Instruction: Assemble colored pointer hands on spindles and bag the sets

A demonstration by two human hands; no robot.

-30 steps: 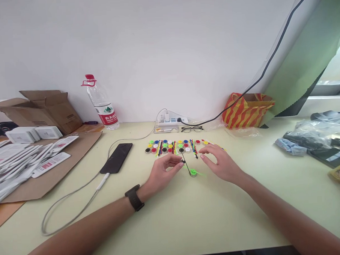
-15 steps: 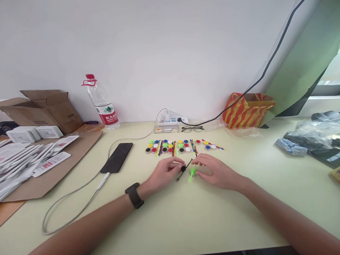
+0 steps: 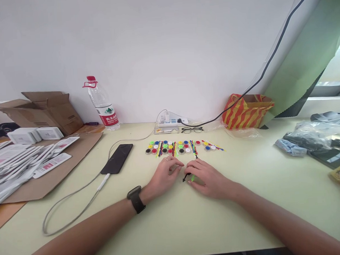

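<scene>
Fingers (image 3: 194,168) of my right hand (image 3: 211,181) curl over the black pointer (image 3: 185,178) and the green piece (image 3: 193,178), between the front and back edges of the counter (image 3: 168,225); from here I cannot tell whether they grip either one. I have the left hand (image 3: 164,176) just beside, its fingers bent, slightly parted and visibly unloaded, with coloured discs (image 3: 181,150) nearer the back edge.

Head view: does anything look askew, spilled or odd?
No spill shows. The bottle leans, perhaps only through lens distortion. The white tags lie in a loose, overlapping heap at the left, unlike the discs, set out in rows.
</scene>
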